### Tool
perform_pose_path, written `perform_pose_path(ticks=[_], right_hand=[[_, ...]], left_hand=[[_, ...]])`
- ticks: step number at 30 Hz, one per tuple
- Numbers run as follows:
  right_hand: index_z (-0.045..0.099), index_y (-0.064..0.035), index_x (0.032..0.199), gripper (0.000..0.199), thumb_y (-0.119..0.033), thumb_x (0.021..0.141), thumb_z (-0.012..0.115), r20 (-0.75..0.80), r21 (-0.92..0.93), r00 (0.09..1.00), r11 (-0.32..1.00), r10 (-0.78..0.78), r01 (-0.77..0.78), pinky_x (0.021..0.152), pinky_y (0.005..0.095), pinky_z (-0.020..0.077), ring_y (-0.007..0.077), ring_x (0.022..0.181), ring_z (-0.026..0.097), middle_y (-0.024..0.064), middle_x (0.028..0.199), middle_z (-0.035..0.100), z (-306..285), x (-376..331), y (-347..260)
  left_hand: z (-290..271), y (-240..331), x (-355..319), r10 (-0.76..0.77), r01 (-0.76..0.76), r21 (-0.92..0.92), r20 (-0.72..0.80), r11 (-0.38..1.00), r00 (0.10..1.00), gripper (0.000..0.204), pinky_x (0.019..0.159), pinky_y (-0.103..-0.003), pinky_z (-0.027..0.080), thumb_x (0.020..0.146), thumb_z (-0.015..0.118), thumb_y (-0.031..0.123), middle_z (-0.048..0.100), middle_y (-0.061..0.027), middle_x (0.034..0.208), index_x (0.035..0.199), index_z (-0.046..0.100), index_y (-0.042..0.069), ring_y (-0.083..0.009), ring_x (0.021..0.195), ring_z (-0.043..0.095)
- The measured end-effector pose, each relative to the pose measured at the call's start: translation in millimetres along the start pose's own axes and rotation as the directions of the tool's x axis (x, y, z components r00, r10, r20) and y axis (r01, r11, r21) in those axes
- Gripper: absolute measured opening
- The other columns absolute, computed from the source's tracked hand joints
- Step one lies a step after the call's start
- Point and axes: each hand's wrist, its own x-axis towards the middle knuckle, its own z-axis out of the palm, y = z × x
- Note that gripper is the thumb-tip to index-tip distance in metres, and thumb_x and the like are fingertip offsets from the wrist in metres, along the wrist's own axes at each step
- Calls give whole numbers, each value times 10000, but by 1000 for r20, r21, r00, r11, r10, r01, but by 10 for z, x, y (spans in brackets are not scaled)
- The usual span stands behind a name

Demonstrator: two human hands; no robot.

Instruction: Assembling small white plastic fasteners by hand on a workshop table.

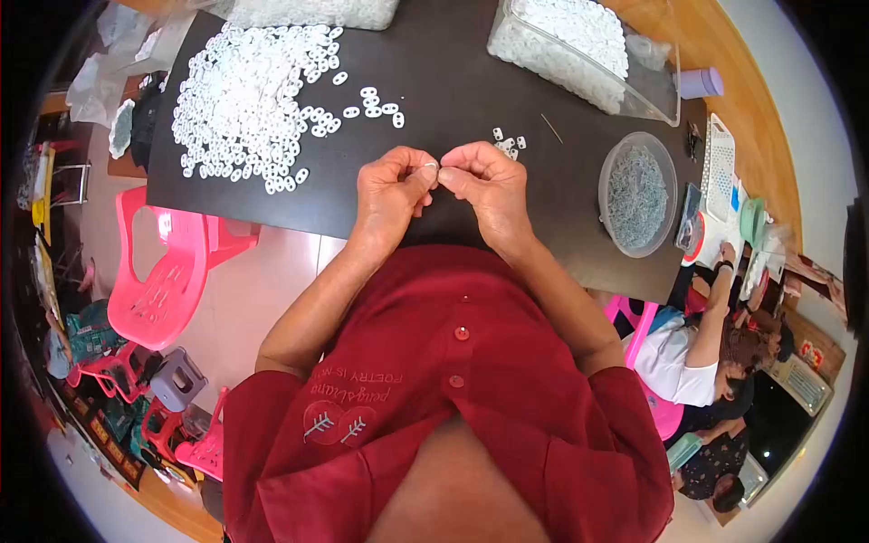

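Observation:
My left hand [394,192] and my right hand [490,185] meet at the table's near edge, fingertips pinched together. Between them is a small white piece [433,166], mostly hidden by the fingers; it resembles the white oval pieces with two holes [240,104] heaped at the left. Several loose ovals [372,102] lie between that heap and my left hand. Just beyond my right hand sits a small cluster of white pieces [510,145], with a thin metal rod [552,128] to its right. Farther right, a round clear tub [605,204] holds many tiny shiny parts.
Two clear bins, one at the far left [312,13] and one at the far right [654,101], contain white pieces. A lilac cup [700,83] and a white basket [720,172] stand rightward. Pink chair [163,290] at left; another person [681,369] sits at right.

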Motion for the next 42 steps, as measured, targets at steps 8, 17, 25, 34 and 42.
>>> perform_pose_path(ticks=[8, 17, 25, 34, 42], right_hand=[[574, 25, 864, 32, 22, 838, 556, -15, -150, 994, 983, -108, 105, 624, 212, 453, 68, 674, 535, 39, 774, 609, 38, -7, 84], [538, 12, 821, 35, 1, 849, 520, -15, -412, 979, 893, -204, 180, 637, 241, 458, 100, 693, 531, 34, 724, 551, 134, 31, 245], [531, 10, 802, 62, -21, 853, 517, -12, -558, 972, 808, -235, 188, 644, 254, 458, 114, 685, 541, 48, 723, 566, 182, 103, 415], [605, 20, 859, 147, -94, 850, 512, -62, -394, 992, 916, -106, 74, 630, 299, 470, 195, 654, 603, 116, 700, 622, 134, 258, 325], [594, -9, 759, 152, -144, 744, 662, 31, -835, 861, 460, -507, 301, 652, 407, 449, 309, 720, 561, 140, 731, 597, 152, 712, 539]], left_hand=[[6, -7, -23, 60, -58, 90, -17, 994, 998, 61, 462, -189, 399, 856, 564, 48, 571, -12, 700, 859, 599, -3, -58, 557, 498], [43, -137, -68, 260, -197, 363, -131, 911, 957, 62, 462, -195, 386, 846, 546, 28, 562, 2, 680, 865, 604, 18, -45, 552, 482], [-47, -214, -8, 175, -122, 294, -164, 948, 971, 62, 457, -203, 395, 839, 546, 25, 565, -4, 666, 842, 606, 9, -52, 547, 489], [-223, -145, 97, -93, 66, -178, -145, 982, 985, 62, 444, -226, 433, 844, 562, 17, 603, -79, 717, 857, 591, -36, -101, 536, 533], [-426, -142, 70, -140, 87, -286, -168, 954, 976, 81, 449, -240, 455, 851, 577, 29, 612, -106, 744, 882, 588, -45, -123, 544, 556]])
